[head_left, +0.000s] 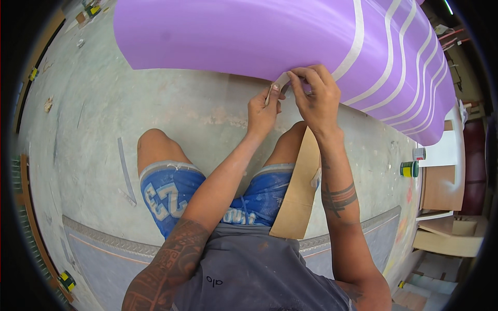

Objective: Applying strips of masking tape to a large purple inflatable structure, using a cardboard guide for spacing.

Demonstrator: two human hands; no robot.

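Observation:
A large glossy purple curved panel (pixel 218 39) fills the upper part of the head view, with several pale strips of masking tape (pixel 358 41) curving across its right side. Just below its lower edge, my left hand (pixel 263 111) pinches a short length of masking tape (pixel 282 80) between thumb and fingers. My right hand (pixel 319 96) grips the other end of that tape with thumb and forefinger, close to the panel's edge. Whether a roll sits behind the left fingers is hidden. A long brown piece of cardboard (pixel 295 194) lies across my right thigh.
On the right stand a green tin (pixel 409 169), a small grey can (pixel 419 154) and wooden boards (pixel 441 189). A thin grey strip (pixel 124 166) lies on the concrete floor (pixel 93 129) at left. Behind me is a grey mat (pixel 109 254) with a patterned border.

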